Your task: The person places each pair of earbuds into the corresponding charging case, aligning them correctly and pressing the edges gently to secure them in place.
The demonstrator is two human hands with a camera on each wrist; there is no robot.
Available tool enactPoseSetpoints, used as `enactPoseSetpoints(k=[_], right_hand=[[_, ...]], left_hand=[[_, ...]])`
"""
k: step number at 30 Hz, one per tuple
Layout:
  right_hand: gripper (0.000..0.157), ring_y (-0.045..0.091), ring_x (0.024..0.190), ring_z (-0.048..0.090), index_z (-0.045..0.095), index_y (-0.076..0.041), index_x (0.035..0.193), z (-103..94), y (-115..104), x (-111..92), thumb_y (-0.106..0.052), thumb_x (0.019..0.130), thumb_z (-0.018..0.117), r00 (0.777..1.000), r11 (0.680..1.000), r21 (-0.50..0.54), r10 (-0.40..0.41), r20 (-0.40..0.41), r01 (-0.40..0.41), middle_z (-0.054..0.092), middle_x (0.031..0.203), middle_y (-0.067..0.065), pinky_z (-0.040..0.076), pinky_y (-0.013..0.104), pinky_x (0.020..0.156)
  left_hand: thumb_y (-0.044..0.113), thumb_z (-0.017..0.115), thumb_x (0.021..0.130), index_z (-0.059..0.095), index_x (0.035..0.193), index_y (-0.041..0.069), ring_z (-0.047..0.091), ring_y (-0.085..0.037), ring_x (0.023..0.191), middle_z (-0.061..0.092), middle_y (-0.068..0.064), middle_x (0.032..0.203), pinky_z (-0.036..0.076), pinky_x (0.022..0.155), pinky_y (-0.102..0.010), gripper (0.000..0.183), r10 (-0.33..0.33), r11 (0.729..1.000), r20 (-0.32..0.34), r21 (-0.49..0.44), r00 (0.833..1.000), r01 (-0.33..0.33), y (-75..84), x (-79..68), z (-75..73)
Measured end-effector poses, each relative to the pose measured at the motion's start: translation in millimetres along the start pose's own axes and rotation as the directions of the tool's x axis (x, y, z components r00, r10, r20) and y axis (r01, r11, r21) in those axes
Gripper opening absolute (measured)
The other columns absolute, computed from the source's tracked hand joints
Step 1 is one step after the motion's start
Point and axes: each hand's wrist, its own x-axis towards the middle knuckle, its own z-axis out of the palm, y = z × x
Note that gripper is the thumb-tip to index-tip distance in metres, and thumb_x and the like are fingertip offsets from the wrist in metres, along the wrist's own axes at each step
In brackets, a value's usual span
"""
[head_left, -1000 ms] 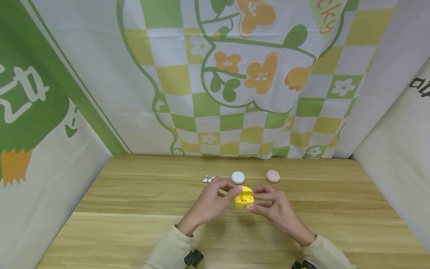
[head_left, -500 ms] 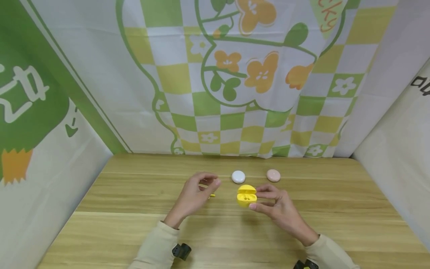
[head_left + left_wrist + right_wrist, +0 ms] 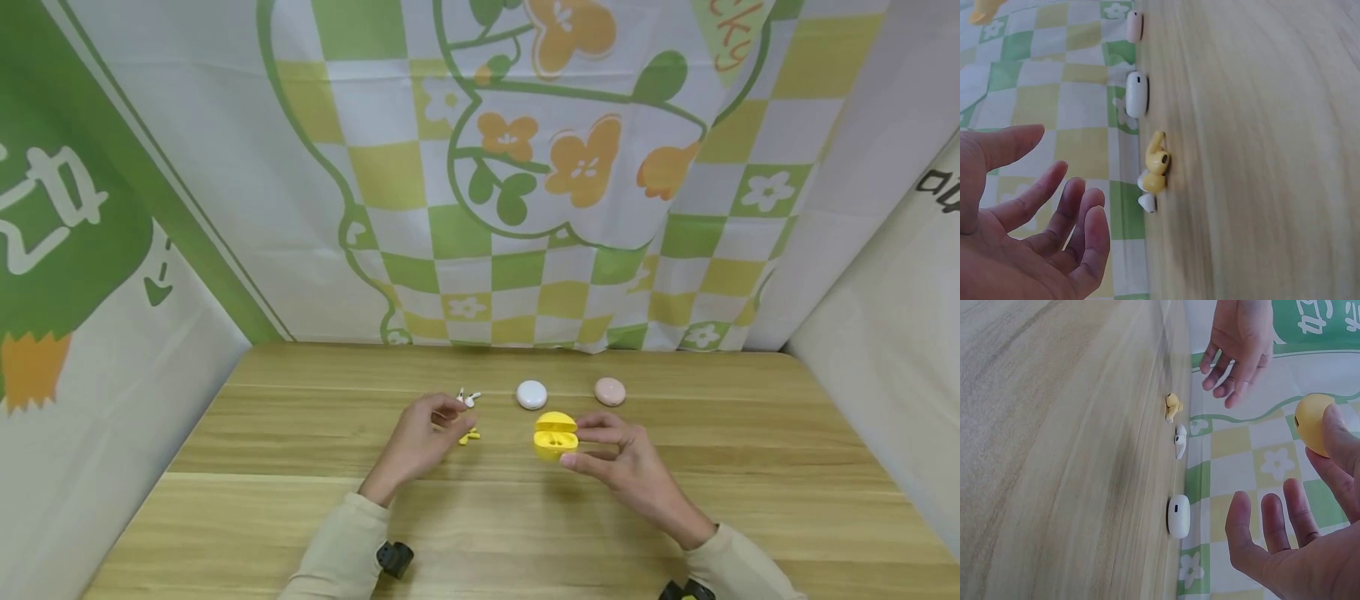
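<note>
A wood-grained table (image 3: 300, 508) is filling the lower part of the head view, its long planks running from side to side. Behind it a cloth backdrop (image 3: 517, 271) is hanging, printed with green, yellow and white checks and orange flowers. A green and white panel (image 3: 67, 275) is closing off the left side, and a pale panel (image 3: 892, 350) is standing on the right.

Near the table's back edge, a rounded white case (image 3: 532, 395) and a rounded pink case (image 3: 610, 392) are lying apart from each other. To the left of the white case, a pair of white earbuds (image 3: 470, 402) is resting on the wood, with a pair of yellow earbuds (image 3: 463, 441) lying just in front.

The right hand (image 3: 630, 467) is holding the yellow earbud case (image 3: 551, 453) above the table, pinching its right side between thumb and index finger; the other three fingers are spreading clear of it. The case's lid is standing raised, its hollows facing the wearer.

The left hand (image 3: 422, 439) is hovering beside the yellow earbuds, gripping nothing. Its fingers are bending loosely, and the thumb is staying well apart from the fingertips.
</note>
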Motion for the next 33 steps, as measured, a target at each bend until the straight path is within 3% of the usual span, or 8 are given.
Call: enactPoseSetpoints(k=[7, 24, 33], right_hand=[[0.028, 0.022, 0.107, 0.061, 0.075, 0.008, 0.107, -2.1, 0.7, -0.3, 0.002, 0.082, 0.082, 1.0, 1.0, -0.004, -0.006, 0.004, 0.006, 0.057, 0.116, 0.022, 0.059, 0.033, 0.083], [0.028, 0.029, 0.108, 0.057, 0.075, 0.006, 0.108, -3.1, -1.3, -1.8, -0.003, 0.083, 0.083, 1.0, 1.0, -0.019, 0.016, 0.012, -0.016, 0.058, 0.116, 0.02, 0.059, 0.034, 0.082], [0.028, 0.032, 0.109, 0.058, 0.075, 0.005, 0.11, -3.5, -1.5, -2.2, -0.004, 0.084, 0.082, 0.999, 0.999, -0.033, 0.03, 0.013, -0.029, 0.058, 0.117, 0.02, 0.059, 0.034, 0.083]], left_hand=[[0.015, 0.077, 0.091, 0.073, 0.109, 0.002, 0.061, -0.021, 0.087, 0.067, -0.008, 0.097, 0.052, 0.077, -0.038, 0.023, -0.07, 0.995, 0.007, 0.065, 0.997, 0.07, -5.1, 0.7, 1.5], [0.015, 0.082, 0.084, 0.072, 0.095, 0.005, 0.06, -0.015, 0.079, 0.066, -0.002, 0.085, 0.05, 0.071, -0.036, 0.017, -0.141, 0.966, 0.025, 0.222, 0.99, 0.132, -11.0, 1.0, 4.7], [0.017, 0.081, 0.086, 0.072, 0.093, 0.007, 0.057, -0.016, 0.079, 0.063, -0.002, 0.087, 0.047, 0.069, -0.034, 0.015, -0.195, 0.951, 0.042, 0.254, 0.98, 0.178, -12.7, 2.8, 7.5]])
